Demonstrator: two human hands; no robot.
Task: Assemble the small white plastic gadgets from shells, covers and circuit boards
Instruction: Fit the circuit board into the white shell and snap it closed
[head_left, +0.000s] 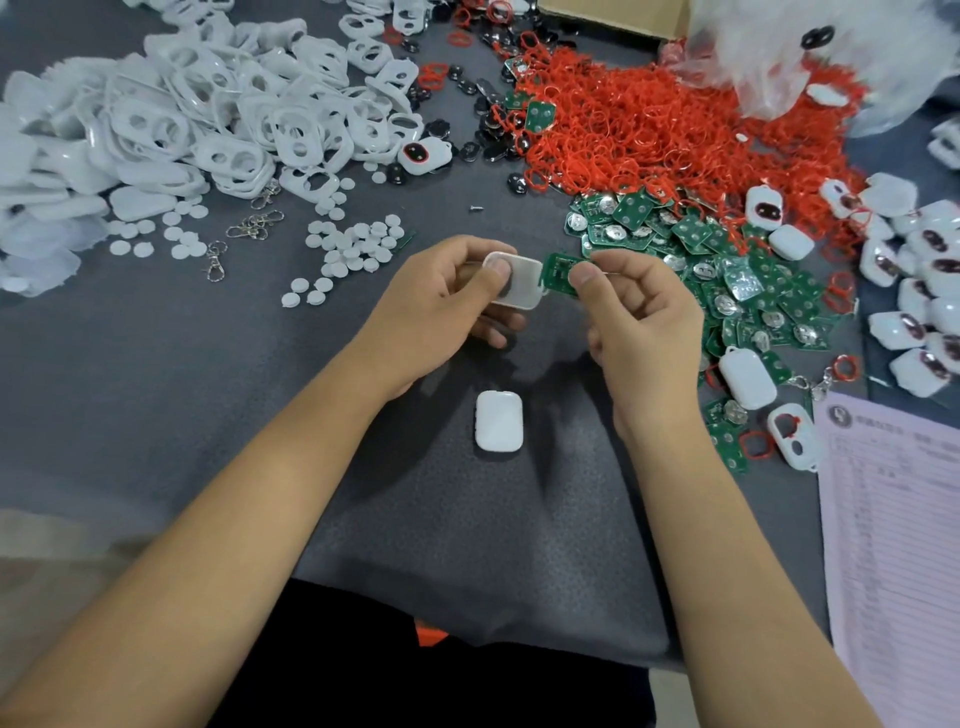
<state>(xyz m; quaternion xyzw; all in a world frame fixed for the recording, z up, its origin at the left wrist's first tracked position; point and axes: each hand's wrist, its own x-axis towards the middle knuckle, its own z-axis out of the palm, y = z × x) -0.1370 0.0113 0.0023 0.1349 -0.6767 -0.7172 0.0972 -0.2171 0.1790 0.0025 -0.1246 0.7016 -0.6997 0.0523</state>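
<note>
Left hand pinches a white shell, thumb on top; right hand pinches a green circuit board right beside it.

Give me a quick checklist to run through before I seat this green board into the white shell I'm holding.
1. Left hand grips the white shell firmly, thumb on top: ok.
2. Right hand pinches the green circuit board by its edge: ok.
3. Board lined up with the shell: it sits at the shell's right edge, not yet inside: not ok.
4. Shell's open side faces the board: cannot tell.
5. Board the right way up: cannot tell, the thumb covers part of it.
6. Closed white piece lies on the mat below the hands, within reach: ok.
</note>
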